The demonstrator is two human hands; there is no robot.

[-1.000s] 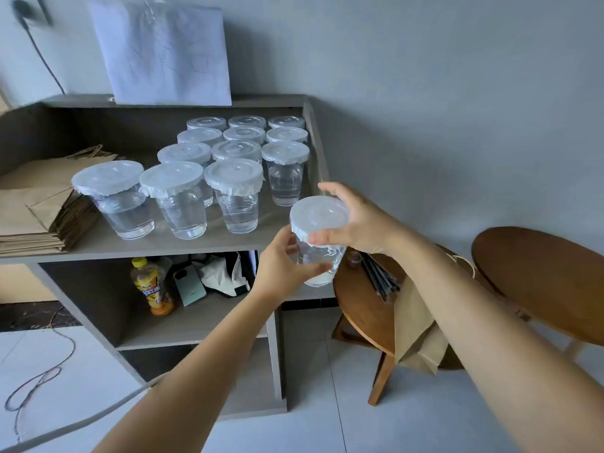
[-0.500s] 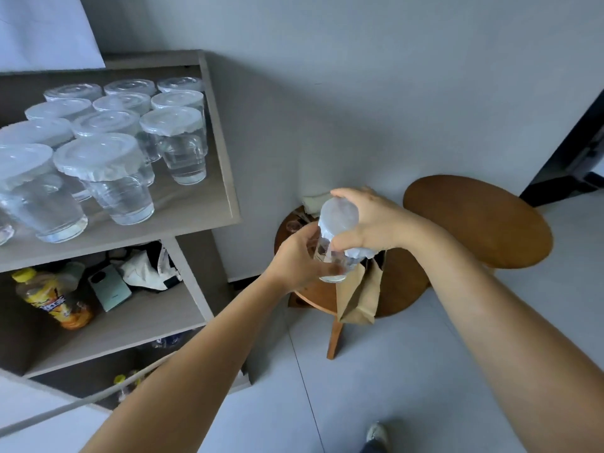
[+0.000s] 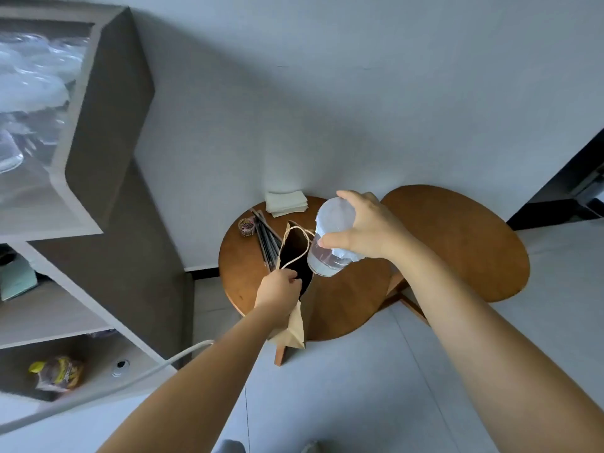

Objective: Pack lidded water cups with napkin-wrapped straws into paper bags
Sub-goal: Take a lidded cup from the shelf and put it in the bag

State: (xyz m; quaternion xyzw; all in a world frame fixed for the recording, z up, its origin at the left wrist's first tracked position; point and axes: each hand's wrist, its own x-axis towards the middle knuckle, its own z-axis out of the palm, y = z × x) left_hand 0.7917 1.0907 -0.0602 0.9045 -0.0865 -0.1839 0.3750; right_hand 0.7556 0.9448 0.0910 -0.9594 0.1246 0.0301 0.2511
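My right hand (image 3: 362, 228) grips a clear lidded water cup (image 3: 330, 237) by its white lid, holding it tilted just right of the mouth of an open brown paper bag (image 3: 295, 256). My left hand (image 3: 277, 287) pinches the near rim of the bag and holds it open. The bag stands at the front of a round wooden stool (image 3: 343, 302). Dark straws (image 3: 266, 240) and a stack of folded napkins (image 3: 286, 202) lie on the stool behind the bag.
A small cup of paper clips (image 3: 246, 226) sits beside the straws. A second round stool (image 3: 457, 243) stands to the right. A grey shelf unit (image 3: 108, 103) with several blurred lidded cups (image 3: 29, 80) is on the left, a bottle (image 3: 60, 372) on its lower shelf.
The view swung right and down, away from the shelf. My left hand let go of the cup and took the bag's rim. My right hand carried the cup over to the bag.
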